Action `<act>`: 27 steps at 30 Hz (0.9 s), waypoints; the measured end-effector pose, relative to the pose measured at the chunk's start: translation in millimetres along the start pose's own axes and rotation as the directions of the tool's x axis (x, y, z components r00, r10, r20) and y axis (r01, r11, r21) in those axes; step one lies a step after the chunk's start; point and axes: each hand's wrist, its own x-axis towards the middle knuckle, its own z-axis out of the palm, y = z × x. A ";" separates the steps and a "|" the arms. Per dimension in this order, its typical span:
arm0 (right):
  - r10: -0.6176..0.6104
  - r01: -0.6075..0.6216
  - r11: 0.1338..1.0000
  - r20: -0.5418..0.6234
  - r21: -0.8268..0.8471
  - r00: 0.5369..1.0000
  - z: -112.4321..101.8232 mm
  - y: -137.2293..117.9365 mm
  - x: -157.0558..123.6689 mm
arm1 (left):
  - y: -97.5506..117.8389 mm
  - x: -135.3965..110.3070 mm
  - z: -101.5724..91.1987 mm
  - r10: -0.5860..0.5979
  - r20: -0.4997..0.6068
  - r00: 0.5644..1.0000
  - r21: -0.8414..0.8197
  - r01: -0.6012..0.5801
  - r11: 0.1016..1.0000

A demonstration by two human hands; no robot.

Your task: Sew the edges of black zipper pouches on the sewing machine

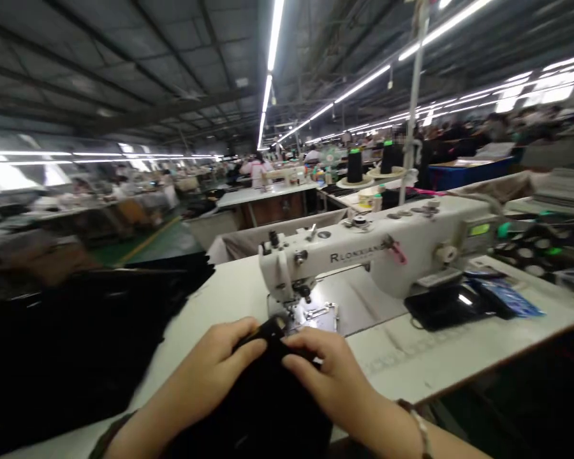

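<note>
A piece of black fabric [272,401] hangs from both hands, its upper edge just in front of the sewing machine's needle area. My left hand [224,360] pinches that edge between thumb and fingers. On the other side of the same edge, my right hand [323,366] grips the fabric with thumb and forefinger. The white sewing machine [335,248] stands right behind the hands, its lamp lighting the metal plate [358,299]. Whether the fabric lies under the presser foot is hard to make out.
A large heap of black fabric [71,344] covers the left side. On the white table [411,357] at right lie a black phone [447,306] and a blue packet [511,296]. A pole [414,102] and black thread cones [354,167] stand behind the machine. Other people work farther back.
</note>
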 end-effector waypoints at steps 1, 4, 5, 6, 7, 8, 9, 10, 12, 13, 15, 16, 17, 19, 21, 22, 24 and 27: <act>0.016 -0.016 1.000 0.042 0.006 0.999 -2.1 1.2 0.0 | -0.2 -0.1 -2.3 -0.009 0.003 1.000 -0.005 0.009 1.000; 0.029 -0.033 0.999 0.128 0.029 0.991 -6.1 4.4 -1.9 | -4.5 2.4 -2.9 -0.016 -0.009 1.000 -0.038 0.016 0.999; 0.027 -0.032 0.999 0.148 0.030 0.989 -6.6 5.4 -2.7 | -7.1 2.8 -2.5 -0.018 -0.019 1.000 -0.045 0.017 0.999; 0.025 -0.030 0.999 0.169 0.024 0.985 -6.8 6.4 -3.5 | -9.8 2.9 -2.1 -0.018 -0.026 0.999 -0.051 0.017 0.999; 0.024 -0.026 1.000 0.182 0.009 0.983 -7.0 7.4 -4.2 | -12.5 2.7 -1.9 -0.017 -0.030 0.999 -0.055 0.016 0.998; 0.025 -0.022 1.000 0.190 -0.017 0.982 -7.1 8.3 -4.6 | -14.9 2.6 -1.9 -0.017 -0.032 0.999 -0.059 0.015 0.998; 0.027 -0.017 0.999 0.195 -0.050 0.980 -7.3 9.2 -4.7 | -16.8 2.4 -2.1 -0.018 -0.029 0.999 -0.062 0.016 0.998; 0.033 -0.017 0.996 0.198 -0.084 0.980 -7.6 9.9 -4.6 | -18.2 2.5 -2.4 -0.021 -0.026 0.999 -0.063 0.019 0.998; 0.055 -0.029 0.991 0.196 -0.132 0.979 -8.0 11.1 -3.7 | -19.6 3.3 -2.9 -0.028 -0.021 0.999 -0.053 0.027 0.998; 0.070 -0.043 0.990 0.195 -0.137 0.978 -8.1 11.6 -3.0 | -20.0 4.0 -2.9 -0.031 -0.019 0.999 -0.048 0.030 0.998; 0.105 -0.084 0.990 0.193 -0.114 0.975 -7.3 12.7 -1.5 | -21.1 5.6 -2.4 -0.036 -0.020 0.999 -0.043 0.035 0.998; 0.123 -0.106 0.989 0.189 -0.099 0.974 -6.5 13.5 -0.8 | -22.1 6.3 -2.0 -0.037 -0.020 0.999 -0.043 0.036 0.998; 0.137 -0.123 0.989 0.180 -0.087 0.974 -5.3 14.4 -0.1 | -23.4 6.8 -1.6 -0.037 -0.022 0.999 -0.045 0.036 0.998; 0.153 -0.141 0.987 0.158 -0.081 0.975 -2.1 16.7 0.9 | -27.0 7.0 -0.9 -0.035 -0.021 0.999 -0.051 0.034 0.998; 0.152 -0.140 0.986 0.140 -0.093 0.978 1.5 19.0 1.7 | -30.7 6.5 -0.5 -0.033 -0.019 0.999 -0.064 0.032 0.997; 0.149 -0.135 0.985 0.135 -0.103 0.980 3.2 20.0 2.1 | -32.3 6.3 -0.5 -0.033 -0.022 0.999 -0.072 0.031 0.997; 0.133 -0.114 0.984 0.133 -0.138 0.982 6.0 21.0 3.1 | -34.7 6.9 -0.6 -0.030 -0.043 0.999 -0.078 0.027 0.997; 0.044 -0.006 0.975 0.167 -0.220 0.985 7.4 19.6 6.0 | -37.0 10.9 -1.5 -0.029 -0.082 0.996 -0.060 0.024 0.998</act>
